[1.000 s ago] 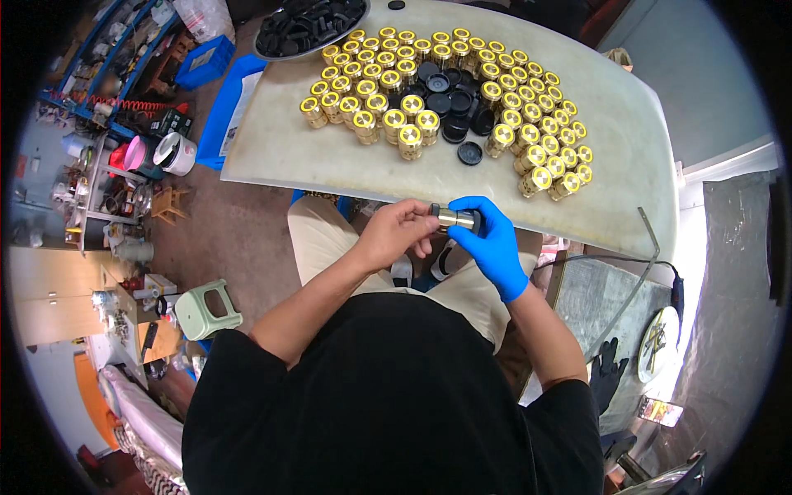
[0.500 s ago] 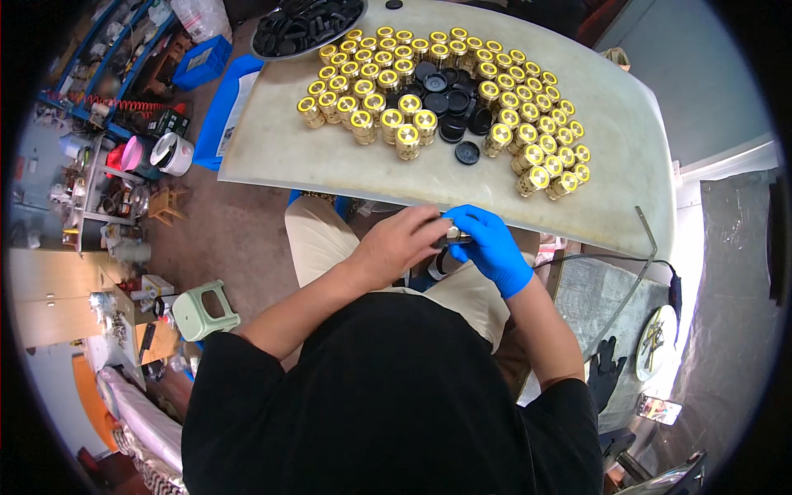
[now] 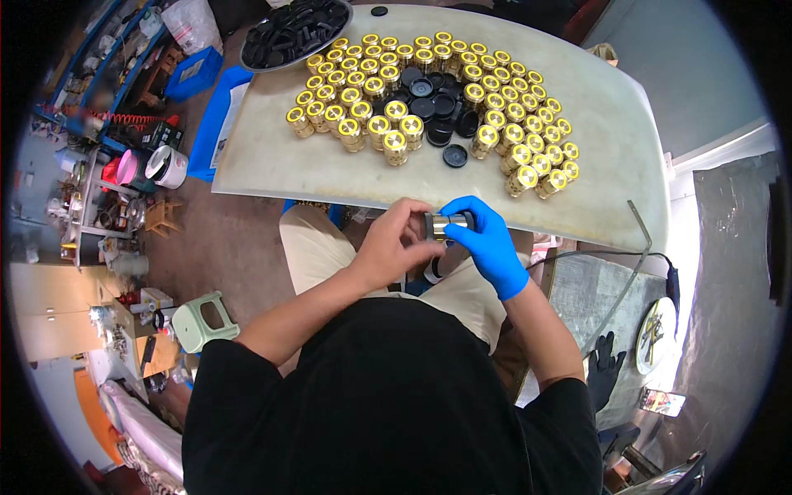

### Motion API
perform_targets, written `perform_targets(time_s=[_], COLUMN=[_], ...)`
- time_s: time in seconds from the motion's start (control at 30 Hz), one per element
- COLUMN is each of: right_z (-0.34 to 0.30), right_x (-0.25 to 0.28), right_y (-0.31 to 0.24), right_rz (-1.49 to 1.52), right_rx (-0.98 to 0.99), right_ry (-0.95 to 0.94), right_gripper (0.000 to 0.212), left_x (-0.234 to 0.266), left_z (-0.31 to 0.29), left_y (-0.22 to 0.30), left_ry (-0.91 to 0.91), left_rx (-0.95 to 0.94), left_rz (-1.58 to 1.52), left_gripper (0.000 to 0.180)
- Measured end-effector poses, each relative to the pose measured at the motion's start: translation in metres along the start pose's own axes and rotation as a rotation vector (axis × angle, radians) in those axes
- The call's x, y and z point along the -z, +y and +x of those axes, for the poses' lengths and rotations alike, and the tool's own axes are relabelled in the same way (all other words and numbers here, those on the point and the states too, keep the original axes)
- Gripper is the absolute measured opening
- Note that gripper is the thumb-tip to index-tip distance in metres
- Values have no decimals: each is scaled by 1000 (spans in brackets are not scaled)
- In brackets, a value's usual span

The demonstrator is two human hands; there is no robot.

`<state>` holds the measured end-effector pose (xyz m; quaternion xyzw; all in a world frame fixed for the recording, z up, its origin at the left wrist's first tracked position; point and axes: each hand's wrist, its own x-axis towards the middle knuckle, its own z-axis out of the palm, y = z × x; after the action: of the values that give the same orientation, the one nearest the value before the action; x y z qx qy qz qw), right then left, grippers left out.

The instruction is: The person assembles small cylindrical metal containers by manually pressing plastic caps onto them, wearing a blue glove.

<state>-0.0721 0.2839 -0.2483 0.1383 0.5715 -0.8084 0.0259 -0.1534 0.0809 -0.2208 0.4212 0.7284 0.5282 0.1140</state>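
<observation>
In front of my lap, just below the table's near edge, a short shiny metal cylinder (image 3: pixel 445 223) lies sideways between my hands, with a black cap (image 3: pixel 429 227) on its left end and a dark piece at its right end. My right hand (image 3: pixel 492 252), in a blue glove, is closed round the cylinder's right part. My bare left hand (image 3: pixel 391 242) has thumb and fingers bent round the black cap. Many gold-topped metal cylinders (image 3: pixel 395 147) stand upright on the pale table (image 3: pixel 322 171), around a heap of loose black caps (image 3: pixel 443 105).
A bowl of black parts (image 3: pixel 295 35) stands at the table's far left. One black cap (image 3: pixel 455 156) lies apart near the front. To my right, a bent metal rod (image 3: pixel 637 262), a black glove (image 3: pixel 606 373) and a white plate (image 3: pixel 656 336) lie by a lower surface. A green stool (image 3: pixel 204 322) stands left.
My left hand has opened somewhat around the part's end and shifted slightly. The metal cylinder and its black cap now show more fully between my hands. The whole view has shifted a little.
</observation>
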Motion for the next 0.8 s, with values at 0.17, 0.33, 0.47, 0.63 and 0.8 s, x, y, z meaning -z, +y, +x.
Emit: perform_targets(time_s=[0.17, 0.33, 0.47, 0.63, 0.8], right_z=[-3, -25, -37, -37, -27], right_x=[3, 21, 60, 180, 241], right_y=[-21, -70, -121, -119, -90], right_rz=[46, -480, -912, -1166, -1237], right_rx=[-174, 246, 570, 485, 382], right_ry=[97, 255, 706, 1014, 1058], right_gripper=[22, 29, 40, 46, 51], left_x=[-9, -7, -19, -34, -41], left_z=[11, 43, 81, 120, 128], left_y=[-8, 4, -38, -34, -42], left_ry=[0, -24, 101, 2, -44], left_rx=[-430, -179, -266, -121, -73], left_rz=[366, 47, 439, 599, 652], left_gripper=[62, 62, 55, 55, 52])
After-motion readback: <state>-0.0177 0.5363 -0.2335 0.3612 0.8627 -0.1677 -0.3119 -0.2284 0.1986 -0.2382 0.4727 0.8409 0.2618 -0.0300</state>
